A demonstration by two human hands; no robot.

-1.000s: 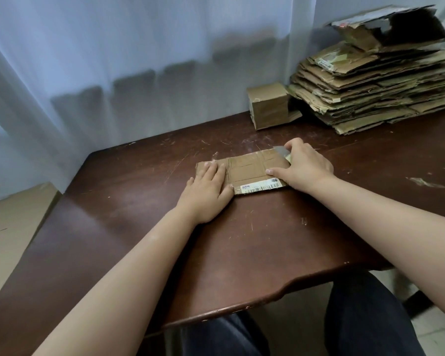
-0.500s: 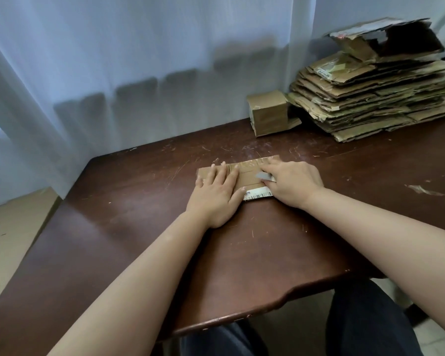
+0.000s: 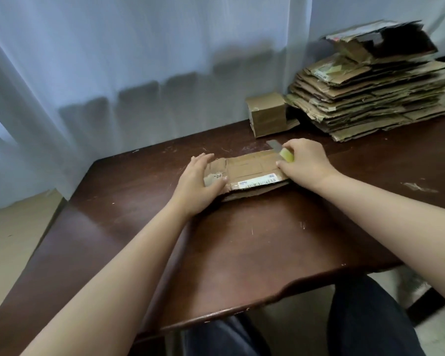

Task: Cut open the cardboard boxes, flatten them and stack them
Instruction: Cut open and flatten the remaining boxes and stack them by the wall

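On scratched dark wood, left hand [image 3: 198, 181] clasps creased flattened cardboard [image 3: 252, 173]; right hand [image 3: 306, 163] grips a yellow-handled knife [image 3: 280, 149].

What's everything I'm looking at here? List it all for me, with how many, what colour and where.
Flattened box: one, brown with a white barcode label, mid-table under both hands.
Small box: one, brown, upright at the table's back edge.
Cardboard stack: one tall pile, brown, back right corner.
Cutter: one, yellow handle, grey blade, in the right hand.
Table: one, dark brown, scratched.
Curtain: one, white, behind the table.
Left hand: gripping the box's left end.
Right hand: holding the cutter at the box's right end.
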